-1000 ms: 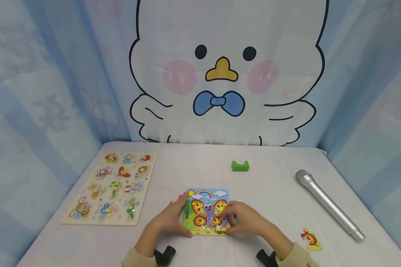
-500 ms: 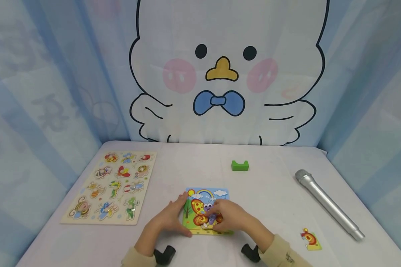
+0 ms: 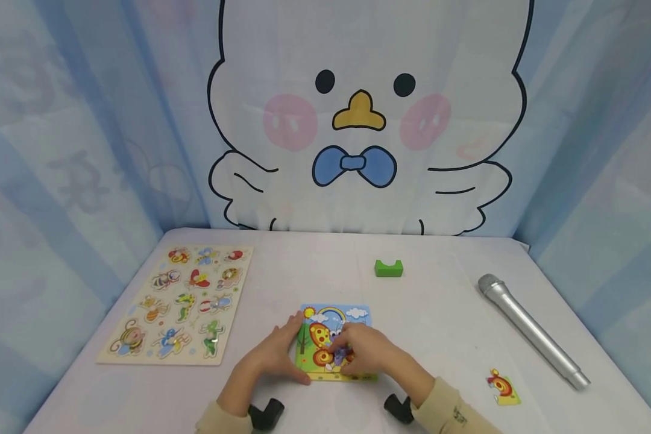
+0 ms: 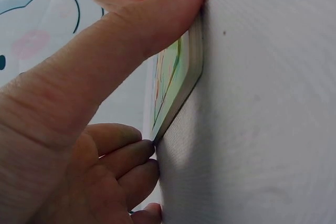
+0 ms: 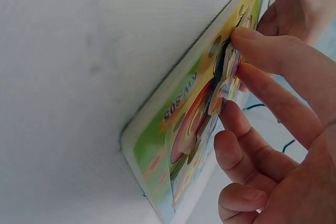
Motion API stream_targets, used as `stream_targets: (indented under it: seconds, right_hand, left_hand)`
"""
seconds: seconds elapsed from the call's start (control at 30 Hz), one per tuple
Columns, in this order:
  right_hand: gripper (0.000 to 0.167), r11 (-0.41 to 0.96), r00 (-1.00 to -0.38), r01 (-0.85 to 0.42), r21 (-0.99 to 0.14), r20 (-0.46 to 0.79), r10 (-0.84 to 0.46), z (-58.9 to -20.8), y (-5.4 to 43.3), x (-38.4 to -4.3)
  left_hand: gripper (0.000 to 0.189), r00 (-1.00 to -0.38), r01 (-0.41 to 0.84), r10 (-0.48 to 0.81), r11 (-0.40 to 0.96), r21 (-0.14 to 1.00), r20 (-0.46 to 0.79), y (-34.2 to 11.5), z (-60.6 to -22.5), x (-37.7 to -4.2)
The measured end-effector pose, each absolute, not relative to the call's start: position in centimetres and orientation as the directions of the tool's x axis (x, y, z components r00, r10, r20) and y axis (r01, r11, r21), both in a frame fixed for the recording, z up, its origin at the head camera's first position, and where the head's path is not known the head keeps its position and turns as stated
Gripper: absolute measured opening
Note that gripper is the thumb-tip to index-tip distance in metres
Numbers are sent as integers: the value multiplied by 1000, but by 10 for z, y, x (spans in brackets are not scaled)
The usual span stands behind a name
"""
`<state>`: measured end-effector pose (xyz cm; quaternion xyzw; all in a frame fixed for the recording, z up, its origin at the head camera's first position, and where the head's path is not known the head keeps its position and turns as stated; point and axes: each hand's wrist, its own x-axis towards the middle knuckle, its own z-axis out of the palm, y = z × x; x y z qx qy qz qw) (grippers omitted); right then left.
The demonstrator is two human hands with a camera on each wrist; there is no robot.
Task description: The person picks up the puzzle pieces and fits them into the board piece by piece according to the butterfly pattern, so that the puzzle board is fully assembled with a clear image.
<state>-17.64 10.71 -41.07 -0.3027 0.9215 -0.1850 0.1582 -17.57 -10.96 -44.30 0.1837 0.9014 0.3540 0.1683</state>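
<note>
A square jigsaw puzzle board (image 3: 306,361) with a butterfly picture lies flat on the table. My left hand (image 3: 271,352) steadies it, thumb against the near edge and extended fingers along the left edge. Over the board's middle, my right hand (image 3: 371,349) pinches a puzzle piece (image 5: 221,93) between thumb and fingertips. The right wrist view shows this piece tilted slightly above the board, whose right side carries a red spiral print. From the head, my right fingers hide most of the piece. A loose puzzle piece (image 3: 503,387) with a red and orange spiral lies to the right.
A wooden insect peg puzzle (image 3: 176,304) lies at the left. Behind the board sits a green notched block (image 3: 388,269), and a silver microphone (image 3: 534,331) lies at the right. Printed curtains enclose the back and sides of the white table (image 3: 304,265).
My right hand has moved left from the board's right edge to its middle, still pinching the piece. The left hand has stayed in place at the board's left side.
</note>
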Motion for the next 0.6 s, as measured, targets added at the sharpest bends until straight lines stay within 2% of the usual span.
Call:
stream_targets:
  seconds: [0.6]
  right_hand:
    - [30, 805, -802, -530, -268, -149, -578, -408, 98, -168]
  left_hand:
    - [118, -880, 204, 442, 683, 701, -175, -108, -441, -174]
